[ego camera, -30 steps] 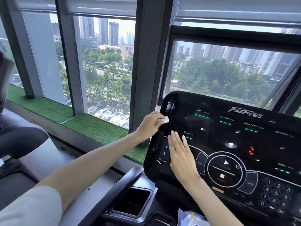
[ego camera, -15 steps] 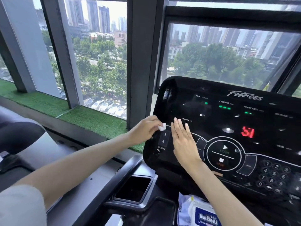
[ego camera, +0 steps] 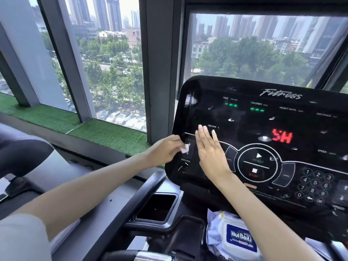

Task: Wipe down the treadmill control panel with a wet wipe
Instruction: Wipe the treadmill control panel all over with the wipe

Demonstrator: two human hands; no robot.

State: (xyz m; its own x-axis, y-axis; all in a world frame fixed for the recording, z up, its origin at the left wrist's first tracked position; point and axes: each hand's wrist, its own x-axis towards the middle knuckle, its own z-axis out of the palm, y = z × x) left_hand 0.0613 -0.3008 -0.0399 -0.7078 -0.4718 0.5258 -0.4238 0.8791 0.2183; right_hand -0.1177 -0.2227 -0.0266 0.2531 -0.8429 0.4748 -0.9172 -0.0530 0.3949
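The left hand (ego camera: pixel 165 150) is pinching a small wadded wet wipe (ego camera: pixel 185 148) between thumb and curled fingers, pressing it against the left edge of the treadmill control panel (ego camera: pixel 244 121), just above the lower INCLINE label. The right hand (ego camera: pixel 211 153) is lying flat on the panel just beside it, fingers straight and together and holding nothing, seemingly bracing the console. So only 1 of the 2 hands is doing the cleaning. A streaky sheen is showing on the upper-left corner, which suggests that patch is already wiped. I am judging the job as barely begun: the START/STOP ring (ego camera: pixel 257 162), the number keypad (ego camera: pixel 313 185) and the whole right side are looking untouched, though glossy black is hiding much. The wipe packet (ego camera: pixel 239 239) is sitting below the console, near for a fresh sheet
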